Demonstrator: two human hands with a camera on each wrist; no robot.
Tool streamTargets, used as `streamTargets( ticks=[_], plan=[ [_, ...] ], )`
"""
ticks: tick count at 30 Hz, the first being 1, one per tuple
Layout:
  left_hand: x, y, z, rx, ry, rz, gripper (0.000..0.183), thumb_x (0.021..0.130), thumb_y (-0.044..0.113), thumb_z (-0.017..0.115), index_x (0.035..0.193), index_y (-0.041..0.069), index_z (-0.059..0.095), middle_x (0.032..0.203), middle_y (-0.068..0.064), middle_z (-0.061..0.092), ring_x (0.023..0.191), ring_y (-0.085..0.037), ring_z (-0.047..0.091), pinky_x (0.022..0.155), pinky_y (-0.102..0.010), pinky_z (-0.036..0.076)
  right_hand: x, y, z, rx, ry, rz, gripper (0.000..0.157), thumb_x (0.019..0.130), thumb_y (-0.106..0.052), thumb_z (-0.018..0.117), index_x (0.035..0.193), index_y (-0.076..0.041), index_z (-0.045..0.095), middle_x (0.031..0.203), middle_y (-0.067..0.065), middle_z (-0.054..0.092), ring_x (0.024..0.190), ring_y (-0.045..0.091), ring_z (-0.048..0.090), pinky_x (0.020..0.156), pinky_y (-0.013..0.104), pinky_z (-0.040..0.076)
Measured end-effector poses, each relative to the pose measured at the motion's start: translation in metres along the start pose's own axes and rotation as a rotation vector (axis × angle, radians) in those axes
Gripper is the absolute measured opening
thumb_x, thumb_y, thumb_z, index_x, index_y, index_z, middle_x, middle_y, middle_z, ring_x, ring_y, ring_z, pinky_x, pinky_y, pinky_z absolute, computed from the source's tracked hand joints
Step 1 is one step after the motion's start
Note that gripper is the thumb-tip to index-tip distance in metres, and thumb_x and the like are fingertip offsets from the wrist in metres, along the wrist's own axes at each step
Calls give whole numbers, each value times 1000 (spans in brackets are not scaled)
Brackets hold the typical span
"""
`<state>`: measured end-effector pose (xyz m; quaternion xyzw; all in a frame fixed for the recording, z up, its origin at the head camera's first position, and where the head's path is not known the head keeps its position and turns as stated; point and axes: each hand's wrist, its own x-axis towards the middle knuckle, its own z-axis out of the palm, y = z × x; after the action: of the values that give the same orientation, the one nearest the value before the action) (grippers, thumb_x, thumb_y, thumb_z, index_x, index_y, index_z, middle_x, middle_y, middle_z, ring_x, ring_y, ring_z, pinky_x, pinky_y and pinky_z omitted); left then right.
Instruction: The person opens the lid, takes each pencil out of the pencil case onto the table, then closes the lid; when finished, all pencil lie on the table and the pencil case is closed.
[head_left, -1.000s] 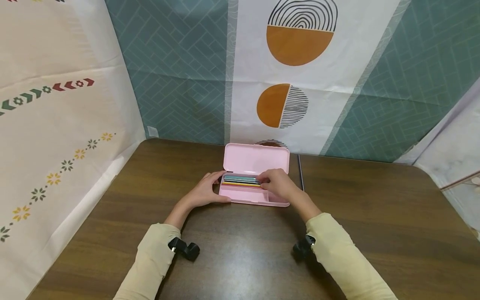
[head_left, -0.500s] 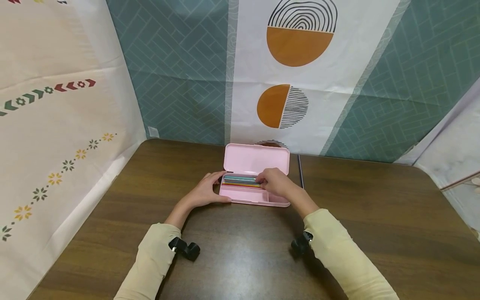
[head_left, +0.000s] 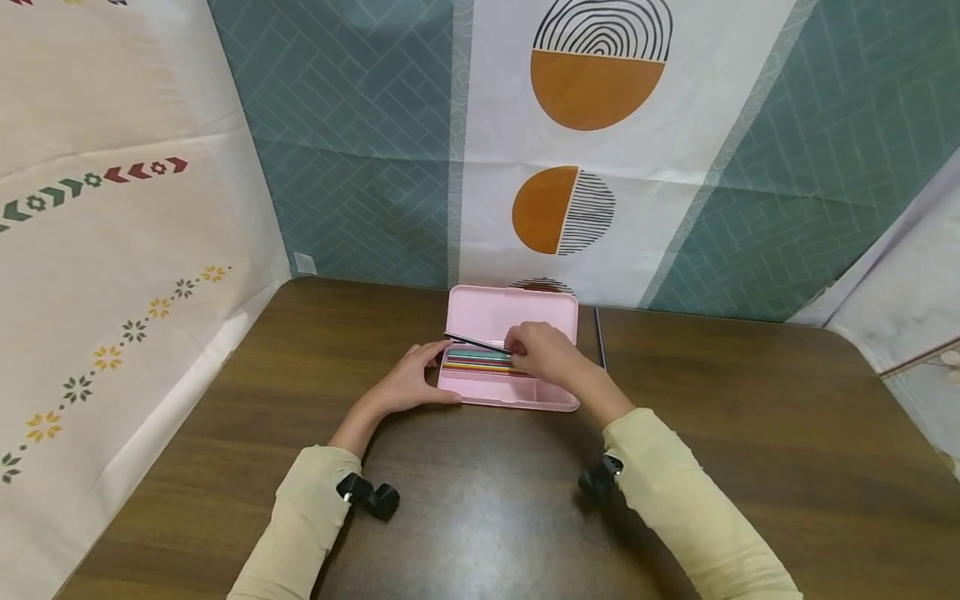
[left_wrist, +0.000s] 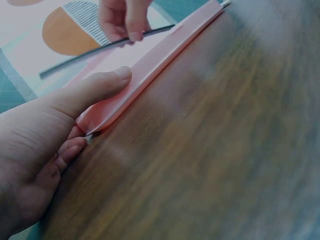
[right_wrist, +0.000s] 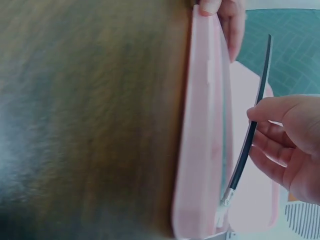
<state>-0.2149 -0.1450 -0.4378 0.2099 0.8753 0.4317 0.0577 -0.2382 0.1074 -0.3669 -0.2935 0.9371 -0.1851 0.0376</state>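
A pink pencil case [head_left: 491,390] lies open on the table with its lid [head_left: 480,307] tipped back. Several coloured pencils [head_left: 472,363], teal, yellow and red among them, lie side by side in its rear compartment. My left hand [head_left: 405,382] grips the case's left end, thumb [left_wrist: 112,82] on the front wall and fingers round the back. Above the case, my right hand [head_left: 546,352] pinches a black pencil [right_wrist: 245,147] between thumb and fingertips. The pencil has a silver ferrule and a white eraser end, and slants across the lid in the head view.
Just right of the case, a thin dark stick [head_left: 600,333] lies on the brown wooden table [head_left: 480,500]. Patterned cloth [head_left: 360,150] hangs behind the table's back edge, and a cream cloth [head_left: 135,250] hangs at the left.
My right hand has risen from the pencil compartment, lifting the black pencil out and slightly toward the lid. My left hand stays in place on the case.
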Motion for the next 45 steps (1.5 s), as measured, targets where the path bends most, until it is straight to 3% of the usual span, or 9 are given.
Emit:
streamTargets(
  ticks=[5,10,19,27,36,45],
  plan=[
    [1,1,0,6,-5,2,91,72,30,85,145,2,40,129,-16,50,110,-28,44,90,-45,39,0,2,-13,39,56,-12,11,85,-2,67,96,0,69,82,6,65,77,20,59,76,35,49],
    [1,0,0,12,-3,-1,92,72,32,85,145,1,40,128,-16,51,109,-27,45,89,-44,40,-3,13,-25,119,104,27,21,87,-3,67,107,4,66,86,10,65,80,24,58,78,38,49],
    [-1,0,1,8,6,-15,92,71,31,86,146,3,40,127,-15,52,108,-26,45,91,-44,40,-17,35,-43,262,173,245,34,90,-7,63,122,6,59,97,18,64,91,31,60,75,41,50],
    [-2,-1,0,20,3,-3,93,71,33,86,145,2,40,126,-14,52,107,-25,45,88,-43,40,-36,63,-48,280,256,298,34,89,-4,63,119,13,58,95,20,63,92,34,61,78,41,50],
    [-1,1,0,20,9,-2,92,71,32,86,145,2,41,125,-14,53,105,-25,44,87,-42,40,-56,89,-43,244,222,403,34,88,-5,65,115,15,59,85,16,64,62,16,63,59,25,46],
    [0,1,1,22,10,-7,92,70,34,86,145,4,41,125,-13,53,105,-24,44,86,-41,40,-69,112,-28,306,171,485,37,88,-2,64,118,19,55,87,17,62,65,21,68,61,28,53]
  ],
)
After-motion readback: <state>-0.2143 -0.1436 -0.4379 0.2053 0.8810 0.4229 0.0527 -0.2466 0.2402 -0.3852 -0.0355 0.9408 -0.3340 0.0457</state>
